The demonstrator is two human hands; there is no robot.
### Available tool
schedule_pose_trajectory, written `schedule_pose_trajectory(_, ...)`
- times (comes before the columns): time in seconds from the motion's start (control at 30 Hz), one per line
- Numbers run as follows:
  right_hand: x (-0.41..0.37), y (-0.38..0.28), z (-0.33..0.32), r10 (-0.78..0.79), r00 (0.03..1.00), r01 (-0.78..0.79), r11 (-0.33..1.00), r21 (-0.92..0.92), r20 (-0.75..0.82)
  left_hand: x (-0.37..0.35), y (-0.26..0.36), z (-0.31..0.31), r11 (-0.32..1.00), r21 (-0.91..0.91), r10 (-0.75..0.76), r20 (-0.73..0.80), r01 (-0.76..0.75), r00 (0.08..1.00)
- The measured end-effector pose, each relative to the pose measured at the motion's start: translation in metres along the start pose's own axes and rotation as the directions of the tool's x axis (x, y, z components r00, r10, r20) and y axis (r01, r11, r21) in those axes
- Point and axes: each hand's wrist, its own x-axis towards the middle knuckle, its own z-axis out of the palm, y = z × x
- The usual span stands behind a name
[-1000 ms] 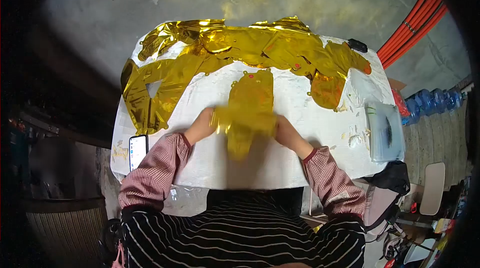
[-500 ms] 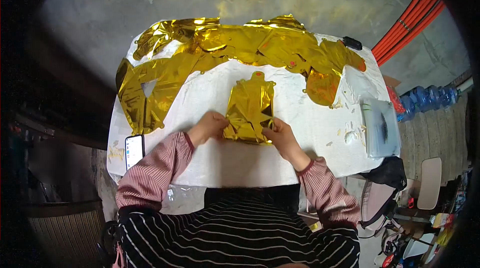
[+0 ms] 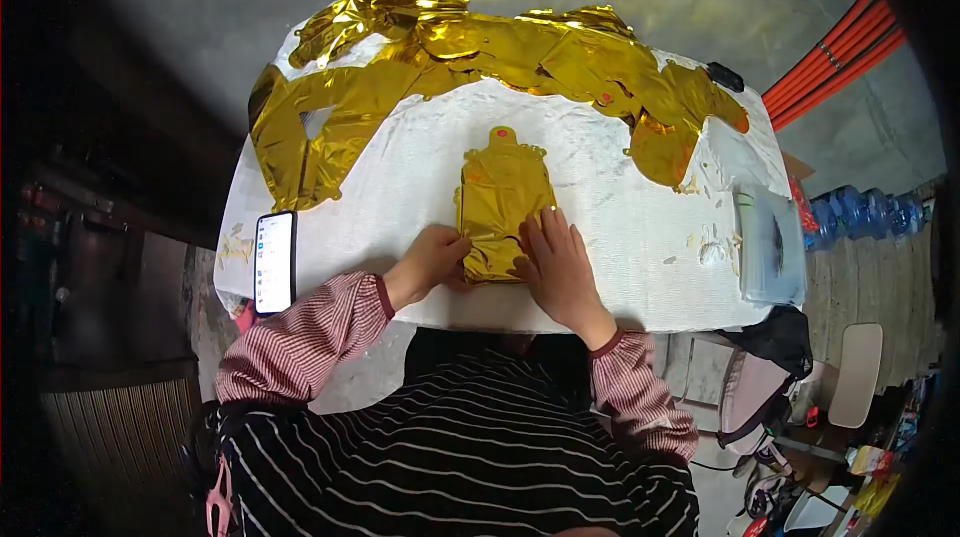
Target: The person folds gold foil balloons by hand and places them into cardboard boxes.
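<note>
Gold, crinkled foil made up one flat, bottle-shaped deflated balloon [image 3: 500, 199], which lay alone in the middle of the one white-covered table [image 3: 400, 187], near its front edge. Two hands met it. The right hand [image 3: 556, 262] lay flat on its lower right part, fingers spread and released, pressing down. The left hand [image 3: 430, 262] touched its lower left edge with fingers curled; whether they pinched the foil could not be told. One long heap of gold foil sheets [image 3: 500, 52] ran along the far edge and down the left side, its pieces too overlapped to count. One lit smartphone [image 3: 273, 262] lay at the left edge, and one clear plastic packet [image 3: 770, 247] at the right.
</note>
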Motion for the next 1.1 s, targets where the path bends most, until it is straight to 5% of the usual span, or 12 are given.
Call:
schedule_pose_trajectory(0.3,0.010,0.008,0.017,-0.075,0.994,0.072,0.997,-0.039,-0.076,-0.010,0.006,-0.007,0.989,-0.145,-0.017,0.028,0.020,0.999)
schedule_pose_trajectory(0.33,0.009,0.008,0.018,-0.074,0.993,0.071,0.997,-0.037,-0.091,-0.016,0.011,-0.008,0.960,0.197,0.221,-0.097,-0.199,0.970)
schedule_pose_trajectory(0.4,0.008,0.007,0.020,-0.057,0.992,0.054,0.998,-0.024,-0.112,-0.023,0.025,-0.005,0.583,0.736,0.611,-0.119,-0.343,0.782)
schedule_pose_trajectory(0.43,0.008,0.008,0.020,-0.051,0.994,0.048,0.998,-0.034,-0.099,-0.018,0.025,0.006,0.582,0.738,0.607,-0.117,-0.340,0.786)
schedule_pose_trajectory(0.5,0.010,0.009,0.022,-0.057,0.995,0.053,0.997,-0.050,-0.084,-0.004,0.023,0.031,0.286,0.844,0.724,0.120,-0.454,0.679)
schedule_pose_trajectory(0.53,0.011,0.011,0.026,-0.059,0.994,0.052,0.995,-0.081,-0.090,0.008,0.014,0.036,0.287,0.843,0.724,0.119,-0.454,0.679)
schedule_pose_trajectory(0.6,0.010,0.014,0.028,-0.054,0.994,0.044,0.993,-0.111,-0.096,0.032,-0.005,0.040,0.054,0.884,0.760,0.265,-0.464,0.593)
schedule_pose_trajectory(0.7,0.007,0.011,0.028,-0.039,0.992,0.028,0.995,-0.093,-0.118,0.016,-0.004,0.039,0.005,0.973,0.609,0.182,-0.233,0.772)
schedule_pose_trajectory(0.8,0.009,0.011,0.023,-0.040,0.991,0.030,0.996,-0.085,-0.127,0.000,0.006,0.037,0.082,0.985,0.533,0.085,-0.152,0.842)
schedule_pose_trajectory(0.97,0.012,0.020,0.031,-0.050,0.979,0.063,0.996,0.059,-0.196,0.005,-0.002,0.006,0.118,0.979,0.547,0.074,-0.165,0.834)
schedule_pose_trajectory(1.07,0.033,0.002,0.023,-0.265,0.925,0.233,0.962,-0.143,-0.272,0.002,-0.003,0.007,0.116,0.981,0.510,0.073,-0.152,0.857)
schedule_pose_trajectory(1.1,0.042,-0.015,0.034,-0.279,0.934,0.264,0.960,-0.095,-0.225,-0.001,-0.001,0.007,-0.001,0.995,0.447,0.090,-0.100,0.890)
